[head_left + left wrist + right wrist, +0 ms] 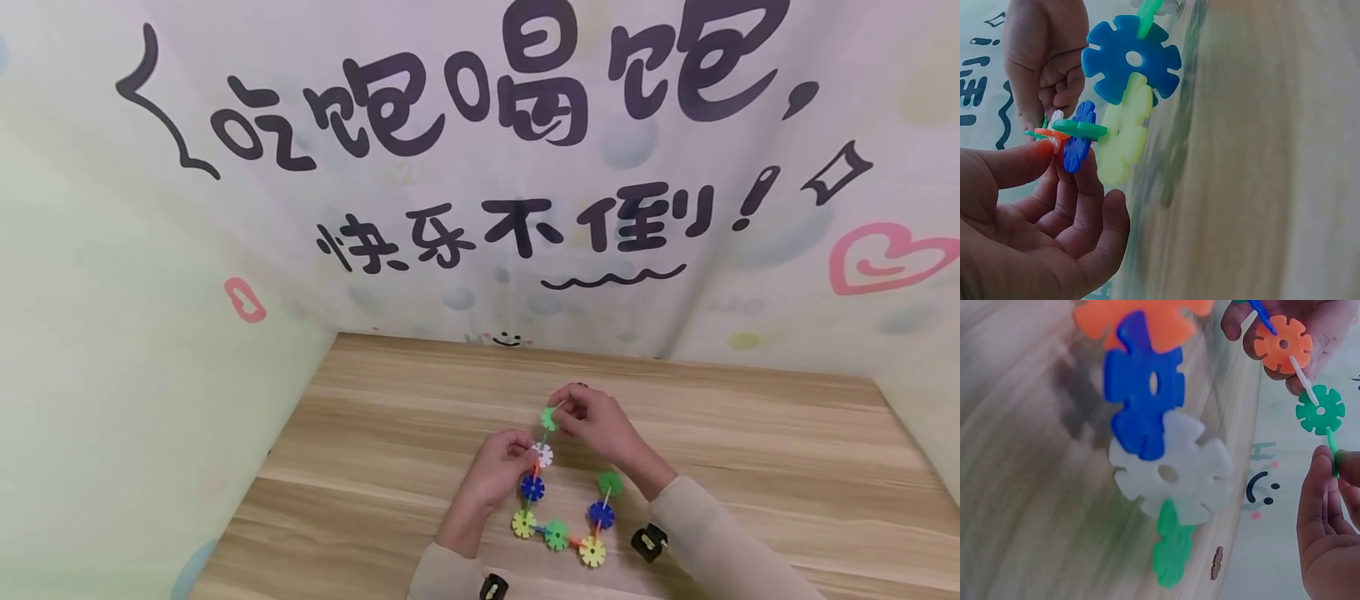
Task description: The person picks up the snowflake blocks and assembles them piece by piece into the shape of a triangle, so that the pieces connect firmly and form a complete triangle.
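A chain of notched plastic snowflake discs (pixel 556 536) bends in a U, with green, yellow, blue, white and orange pieces slotted edge to edge. My left hand (pixel 491 471) pinches it on its left side. In the left wrist view, the thumb lies against an orange disc (pixel 1051 134), beside a blue disc (pixel 1077 137). At the far end, my right hand (pixel 600 421) pinches a green disc (pixel 1333 453) between thumb and fingers, seen edge-on in the right wrist view. That disc joins another green disc (pixel 1320 410), linked by a white disc (pixel 1304 380) to the orange one.
The chain's other end, a green disc (pixel 611 482), lies below my right forearm. A brown disc (pixel 1216 562) is on the wood-grain table (pixel 375 433) near its back edge. A printed cloth wall (pixel 465 308) stands behind. Black wrist devices (pixel 648 542) sit by both sleeves.
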The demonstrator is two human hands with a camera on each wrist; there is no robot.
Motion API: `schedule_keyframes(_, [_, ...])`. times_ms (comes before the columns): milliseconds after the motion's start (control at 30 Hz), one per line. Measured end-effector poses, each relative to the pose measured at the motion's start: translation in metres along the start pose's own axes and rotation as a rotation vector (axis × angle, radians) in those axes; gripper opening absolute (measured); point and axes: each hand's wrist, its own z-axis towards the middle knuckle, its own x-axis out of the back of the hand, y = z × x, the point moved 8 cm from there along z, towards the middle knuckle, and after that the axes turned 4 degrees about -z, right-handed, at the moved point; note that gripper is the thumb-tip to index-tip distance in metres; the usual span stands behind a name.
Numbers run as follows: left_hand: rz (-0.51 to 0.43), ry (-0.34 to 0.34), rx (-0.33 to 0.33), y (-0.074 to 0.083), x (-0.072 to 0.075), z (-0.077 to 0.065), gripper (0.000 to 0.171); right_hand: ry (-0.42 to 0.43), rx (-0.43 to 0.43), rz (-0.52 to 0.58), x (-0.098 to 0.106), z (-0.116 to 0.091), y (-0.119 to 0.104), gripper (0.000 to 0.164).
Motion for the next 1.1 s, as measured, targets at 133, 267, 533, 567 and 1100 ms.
schedule_keyframes(133, [0.004,0.005,0.005,0.0,-0.001,-0.001,0.005,0.011,0.022,-0.046,0.0,-0.002,0.0,0.012])
schedule_keyframes(267, [0.015,0.025,0.016,0.0,0.0,-0.003,0.005,0.012,0.045,-0.065,-0.001,-0.004,-0.002,0.012])
schedule_keyframes(533, [0.097,0.064,0.058,-0.005,0.001,-0.008,0.006,-0.004,0.087,-0.061,-0.003,-0.01,-0.008,0.013])
schedule_keyframes(567, [0.104,0.065,0.056,-0.004,0.0,-0.008,0.006,-0.007,0.091,-0.063,-0.004,-0.011,-0.009,0.013])
schedule_keyframes(1100, [0.209,0.114,0.009,0.006,0.002,-0.006,0.006,0.009,0.16,-0.151,-0.001,-0.012,-0.018,0.015])
